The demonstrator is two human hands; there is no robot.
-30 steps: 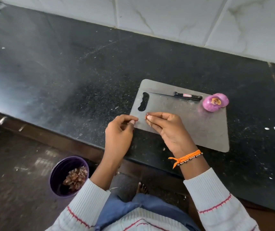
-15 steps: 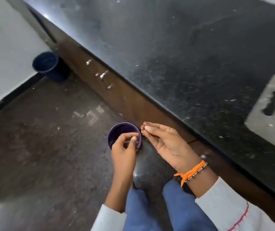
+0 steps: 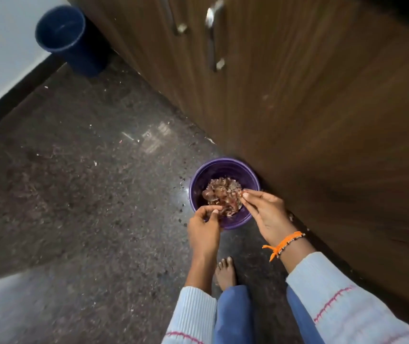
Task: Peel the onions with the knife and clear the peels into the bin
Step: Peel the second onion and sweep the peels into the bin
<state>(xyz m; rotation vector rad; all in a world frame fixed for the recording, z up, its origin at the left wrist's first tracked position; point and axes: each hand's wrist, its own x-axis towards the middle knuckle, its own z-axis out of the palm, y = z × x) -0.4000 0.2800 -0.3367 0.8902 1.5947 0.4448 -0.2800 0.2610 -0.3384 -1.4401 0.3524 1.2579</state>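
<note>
A purple bin (image 3: 199, 175) stands on the dark floor against the cabinet, with a heap of brown onion peels (image 3: 222, 194) inside. Both of my hands hover over it. My left hand (image 3: 203, 232) is at the bin's near rim, thumb and forefinger pinched on a tiny peel scrap that barely shows. My right hand (image 3: 270, 219) reaches in from the right, fingertips pinching a small peel scrap just above the heap. The onions, the knife and the cutting board are out of view.
A wooden cabinet door (image 3: 310, 108) with metal handles (image 3: 212, 33) rises right behind the bin. A dark blue bucket (image 3: 67, 36) stands in the far corner by the white wall. My bare foot (image 3: 225, 271) is just in front of the bin.
The view swung down from the counter and cutting board to the floor. Both hands, still pinched, moved from the board's edge down to just over the purple bin.
</note>
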